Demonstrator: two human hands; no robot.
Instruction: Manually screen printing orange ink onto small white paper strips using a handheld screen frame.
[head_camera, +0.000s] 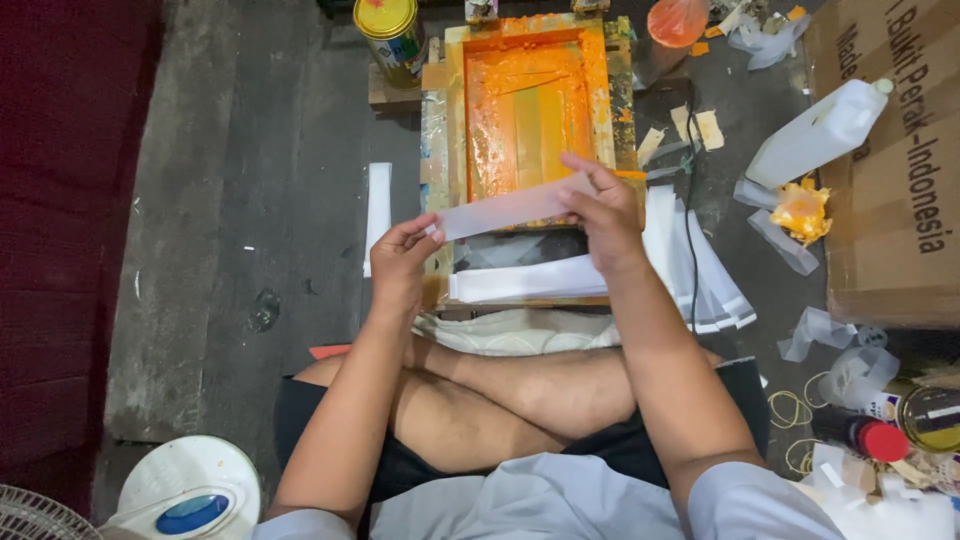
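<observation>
Two hands are holding one translucent plastic strip (510, 208) stretched between them, just above the near edge of the screen-printing frame (530, 100). Nearest the camera, the person is sitting cross-legged on the floor, w/ a white fan base (190, 490) at bottom left. Left hand (400, 262) is pinching the strip's left end between thumb & fingertips. Right hand (603, 212) is gripping the right end, fingers curled over the top edge. Under the strip, a stack of white strips (530, 280) is lying across the frame's near end; more strips are fanning out to the right. Farther off, the frame's mesh is coated in orange ink. Beyond it a yellow-lidded paint can (392, 35) is standing at the frame's far left corner. Right side: white plastic jug (815, 135) lying against a cardboard box (890, 170).
</observation>
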